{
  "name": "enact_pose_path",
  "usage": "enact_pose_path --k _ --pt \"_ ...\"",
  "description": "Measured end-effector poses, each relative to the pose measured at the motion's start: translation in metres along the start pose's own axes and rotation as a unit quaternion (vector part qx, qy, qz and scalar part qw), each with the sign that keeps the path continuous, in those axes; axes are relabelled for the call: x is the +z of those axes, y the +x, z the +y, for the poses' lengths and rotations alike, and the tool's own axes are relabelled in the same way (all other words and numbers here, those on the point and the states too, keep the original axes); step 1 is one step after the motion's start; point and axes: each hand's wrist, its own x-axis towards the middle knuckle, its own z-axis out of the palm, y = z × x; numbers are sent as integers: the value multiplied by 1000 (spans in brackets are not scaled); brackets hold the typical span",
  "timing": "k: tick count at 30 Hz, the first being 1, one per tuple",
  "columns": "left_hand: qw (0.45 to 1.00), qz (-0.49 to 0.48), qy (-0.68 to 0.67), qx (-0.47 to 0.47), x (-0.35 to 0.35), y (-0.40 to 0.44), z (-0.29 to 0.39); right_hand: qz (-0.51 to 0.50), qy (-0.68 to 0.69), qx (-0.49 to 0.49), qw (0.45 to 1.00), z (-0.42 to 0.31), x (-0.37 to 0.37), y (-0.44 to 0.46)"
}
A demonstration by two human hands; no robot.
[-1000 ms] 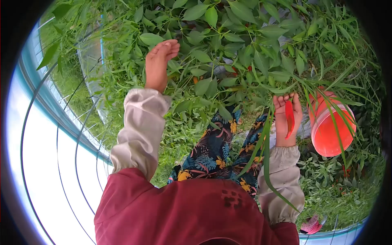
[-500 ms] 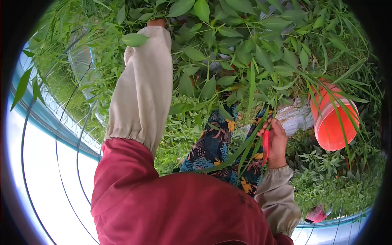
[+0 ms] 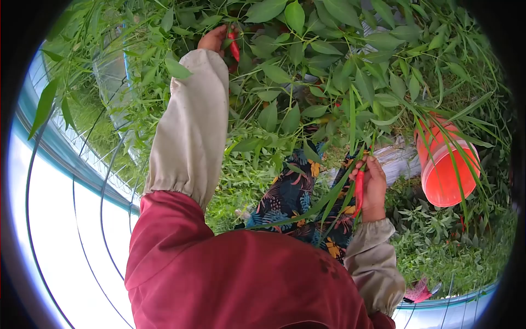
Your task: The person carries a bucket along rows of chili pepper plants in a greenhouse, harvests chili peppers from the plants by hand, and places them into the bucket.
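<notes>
My left hand [image 3: 212, 39] is stretched far out among the leaves of a pepper plant [image 3: 274, 71]. Its fingers are closed at the top of a red chili pepper [image 3: 234, 46], which hangs point down beside them; leaves partly cover the fingertips. Nearer my body, my right hand [image 3: 375, 189] pinches another red chili pepper [image 3: 359, 191] near its stem end, the pod pointing down along the palm. Long grass blades [image 3: 329, 200] cross just beside the right hand.
An orange-red bucket [image 3: 438, 159] lies tilted at the right, its mouth facing me, with grass blades across it. Pale plastic sheeting [image 3: 397, 159] covers ground near my right hand. Thin hoops and a blue-edged cover [image 3: 35, 131] stand at the left. Something pink [image 3: 419, 290] shows lower right.
My left hand, mostly hidden by leaves before, now shows with a red chili pepper at its fingers, drawn slightly back toward me. My right hand keeps its pepper, nearly still.
</notes>
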Motion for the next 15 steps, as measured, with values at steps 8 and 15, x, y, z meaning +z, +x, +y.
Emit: enact_pose_path --k 8,15 --pt "994 3 90 -60 -5 15 18 -13 11 -7 1000 9 -6 -2" --pt "900 -4 413 -140 -7 3 45 5 28 -11 1000 10 -12 -12"
